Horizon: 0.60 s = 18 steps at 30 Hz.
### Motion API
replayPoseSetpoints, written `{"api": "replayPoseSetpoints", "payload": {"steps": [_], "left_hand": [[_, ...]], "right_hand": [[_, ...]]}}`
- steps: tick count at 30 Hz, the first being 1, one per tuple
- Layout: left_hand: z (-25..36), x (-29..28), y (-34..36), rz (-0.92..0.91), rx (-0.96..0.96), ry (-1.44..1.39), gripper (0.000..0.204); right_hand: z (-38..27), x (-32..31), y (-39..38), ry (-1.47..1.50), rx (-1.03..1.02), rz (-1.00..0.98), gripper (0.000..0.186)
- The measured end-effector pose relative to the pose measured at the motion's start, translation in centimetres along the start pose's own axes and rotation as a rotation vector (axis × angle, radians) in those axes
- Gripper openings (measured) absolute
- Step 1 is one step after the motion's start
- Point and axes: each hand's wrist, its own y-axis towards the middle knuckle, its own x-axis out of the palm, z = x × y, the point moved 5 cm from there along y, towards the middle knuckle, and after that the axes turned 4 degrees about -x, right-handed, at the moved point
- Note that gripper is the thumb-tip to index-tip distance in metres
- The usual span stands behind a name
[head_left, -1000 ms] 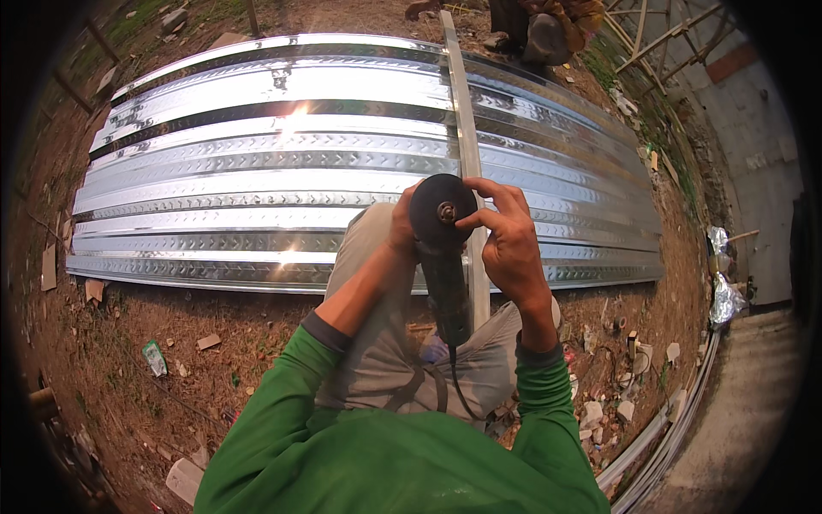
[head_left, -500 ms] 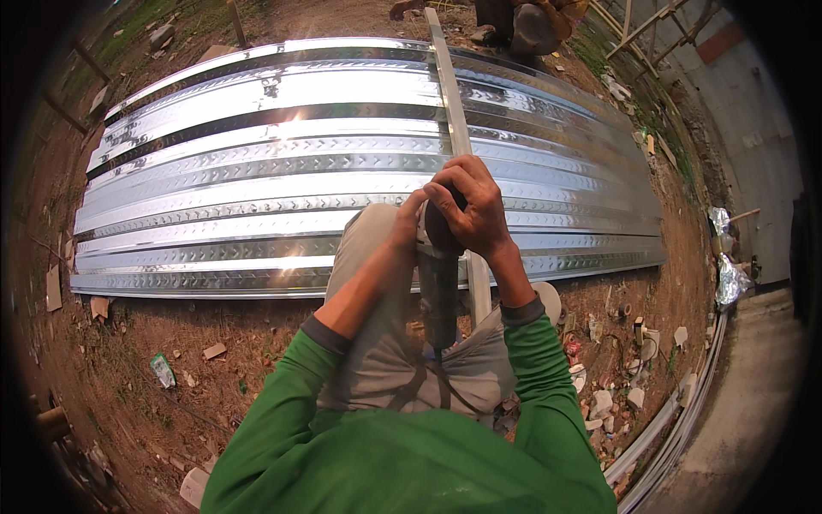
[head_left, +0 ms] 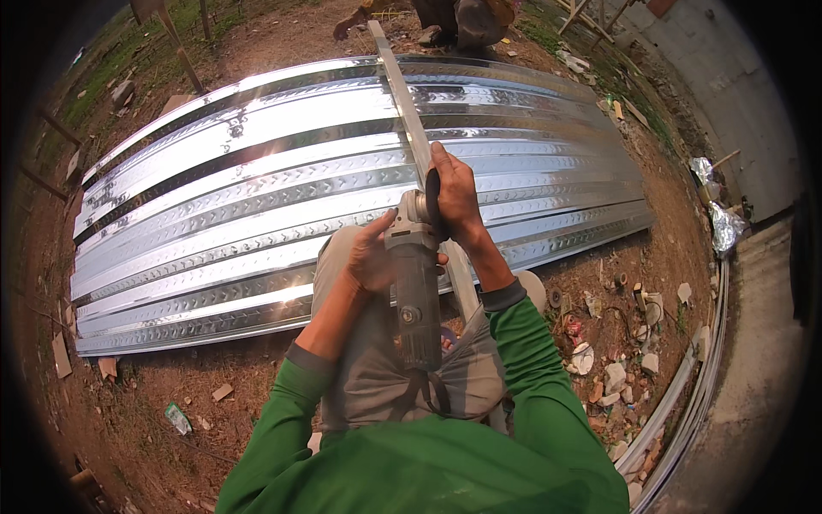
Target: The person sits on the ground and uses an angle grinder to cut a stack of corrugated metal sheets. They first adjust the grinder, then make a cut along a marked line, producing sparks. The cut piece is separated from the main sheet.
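Note:
I hold an angle grinder (head_left: 415, 300) upright over my knees, its grey metal head at the top and the dark disc (head_left: 433, 206) standing edge-on at its right side. My left hand (head_left: 372, 257) is closed round the grinder just below the head, fingers partly behind it. My right hand (head_left: 454, 193) is closed on the disc, thumb up along its upper edge. Behind the grinder a long pale bar (head_left: 401, 94) runs away from me across stacked shiny ribbed metal sheets (head_left: 197, 197).
Another person (head_left: 462, 26) crouches beyond the sheets, a hand near the bar's far end. Rubble (head_left: 615, 377) lies on the dirt at my right. Long metal lengths (head_left: 681, 411), crumpled foil (head_left: 726, 227) and a concrete wall (head_left: 702, 86) border the right side. Wooden stakes (head_left: 171, 43) stand at the left.
The grinder has turned from showing its disc's face to showing it edge-on at the right. My right hand has moved from over the disc's face to its side; the view has shifted.

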Motion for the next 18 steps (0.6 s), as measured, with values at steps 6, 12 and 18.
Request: {"api": "replayPoseSetpoints", "payload": {"steps": [6, 12, 18], "left_hand": [[-0.6, -0.6, -0.2, -0.038, 0.062, -0.069, 0.074], [-0.4, -0.9, -0.8, -0.057, 0.135, 0.053, 0.074], [-0.3, -2.3, -0.8, 0.062, 0.148, 0.187, 0.078]], "right_hand": [[-2.4, 1.3, -0.8, -0.375, -0.135, 0.101, 0.059], [-2.1, 1.3, -1.2, -0.207, -0.127, 0.040, 0.051], [-2.6, 2.2, -0.7, -0.176, -0.457, -0.195, 0.060]]}}
